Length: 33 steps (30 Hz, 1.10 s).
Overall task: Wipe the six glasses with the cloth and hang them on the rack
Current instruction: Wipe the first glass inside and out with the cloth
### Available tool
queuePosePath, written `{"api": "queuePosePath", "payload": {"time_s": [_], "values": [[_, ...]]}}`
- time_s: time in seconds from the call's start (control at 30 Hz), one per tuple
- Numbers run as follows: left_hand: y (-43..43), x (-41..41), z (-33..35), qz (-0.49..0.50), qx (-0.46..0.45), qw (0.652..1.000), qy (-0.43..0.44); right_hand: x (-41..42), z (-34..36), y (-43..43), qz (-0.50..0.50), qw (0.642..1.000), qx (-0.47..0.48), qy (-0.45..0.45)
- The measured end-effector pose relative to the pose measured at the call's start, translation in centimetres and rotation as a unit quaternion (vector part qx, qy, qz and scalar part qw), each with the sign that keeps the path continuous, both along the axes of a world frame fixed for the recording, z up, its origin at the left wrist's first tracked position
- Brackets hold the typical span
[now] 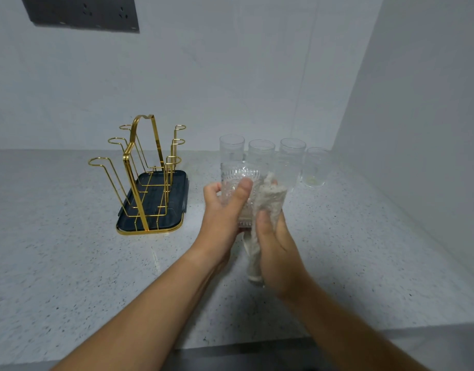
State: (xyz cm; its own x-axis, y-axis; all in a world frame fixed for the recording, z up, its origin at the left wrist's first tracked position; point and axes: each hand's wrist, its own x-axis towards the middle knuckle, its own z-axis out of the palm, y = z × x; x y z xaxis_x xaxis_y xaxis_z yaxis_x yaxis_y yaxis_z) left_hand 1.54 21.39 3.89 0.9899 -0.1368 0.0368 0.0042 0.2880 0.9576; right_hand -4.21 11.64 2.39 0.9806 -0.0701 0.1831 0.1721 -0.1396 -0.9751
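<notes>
Gold wire forms the rack point(147, 183), whose six looped prongs rise from a dark drip tray point(175, 200) on the speckled grey countertop point(70, 263). To the right of the rack and slightly nearer the camera, both bare forearms reach in from the lower edge and converge above the counter.

The left hand point(222, 210) grasps the embossed glass point(238, 178). Its thumb lies up the near face of the glass, and its fingers curl round the far side, their tips showing at the glass's left edge. The glass is held roughly upright and clear of the counter; which end is uppermost cannot be told.

The right hand point(273, 245) clutches the cloth point(269, 199), a pale, coarse-woven piece bunched against the right flank of the glass. Its thumb presses on the fabric, and the other fingers are wrapped behind it, mostly hidden. A tail of the cloth hangs below both hands.

Farther right of the rack, beyond the hands, four standing glasses point(293, 151) form a row, mouths up, close to the white wall point(230, 76). Above the rack, a dark socket panel point(80, 12) is fixed to the same wall.
</notes>
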Motion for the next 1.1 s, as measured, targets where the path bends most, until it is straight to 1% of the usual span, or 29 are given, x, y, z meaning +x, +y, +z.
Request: {"api": "queuePosePath", "payload": {"time_s": [0.07, 0.13, 0.23, 0.3, 0.43, 0.5, 0.57, 0.67, 0.77, 0.9, 1.03, 1.1], "values": [[0.3, -0.1, -0.2, -0.009, 0.019, 1.0, -0.011, -0.1, -0.3, -0.1, -0.004, 1.0, -0.006, -0.006], [0.5, -0.3, -0.3, -0.039, 0.009, 0.999, -0.006, 0.1, 0.8, -0.6, -0.019, 1.0, 0.0, 0.0], [0.0, -0.8, -0.4, -0.108, -0.032, 0.993, 0.033, 1.6, 2.7, -1.9, -0.06, 0.997, 0.053, 0.02], [-0.3, -0.9, -0.3, -0.124, -0.048, 0.989, 0.058, 1.9, 3.3, -2.1, -0.082, 0.992, 0.088, 0.031], [-0.3, -0.4, -0.3, -0.04, -0.028, 0.998, 0.04, -0.2, 1.4, -0.7, -0.054, 0.996, 0.059, 0.029], [-0.2, -0.5, -0.4, -0.014, -0.003, 1.0, 0.011, -0.6, 0.4, -0.7, -0.052, 0.996, 0.064, 0.031], [-0.2, -0.8, -0.7, -0.004, 0.014, 1.0, -0.015, -0.3, 0.5, -1.0, -0.062, 0.996, 0.058, 0.032], [-0.6, -1.3, -0.5, -0.013, 0.025, 0.999, -0.025, 0.4, 1.5, -1.3, -0.078, 0.996, 0.05, 0.018], [-0.7, -1.0, -0.2, -0.02, 0.035, 0.999, -0.037, 0.2, 1.6, -0.9, -0.061, 0.998, 0.029, 0.012], [-0.6, -1.2, -1.0, -0.007, 0.011, 1.0, -0.014, 0.1, 2.0, -0.9, -0.045, 0.999, 0.018, 0.018], [-1.0, -1.7, -1.3, -0.048, -0.029, 0.998, 0.008, 1.6, 3.3, -2.3, -0.071, 0.995, 0.063, 0.017], [-0.6, -0.9, -0.6, -0.056, -0.059, 0.997, 0.021, 0.9, 2.6, -1.8, -0.049, 0.997, 0.045, 0.03]]}}
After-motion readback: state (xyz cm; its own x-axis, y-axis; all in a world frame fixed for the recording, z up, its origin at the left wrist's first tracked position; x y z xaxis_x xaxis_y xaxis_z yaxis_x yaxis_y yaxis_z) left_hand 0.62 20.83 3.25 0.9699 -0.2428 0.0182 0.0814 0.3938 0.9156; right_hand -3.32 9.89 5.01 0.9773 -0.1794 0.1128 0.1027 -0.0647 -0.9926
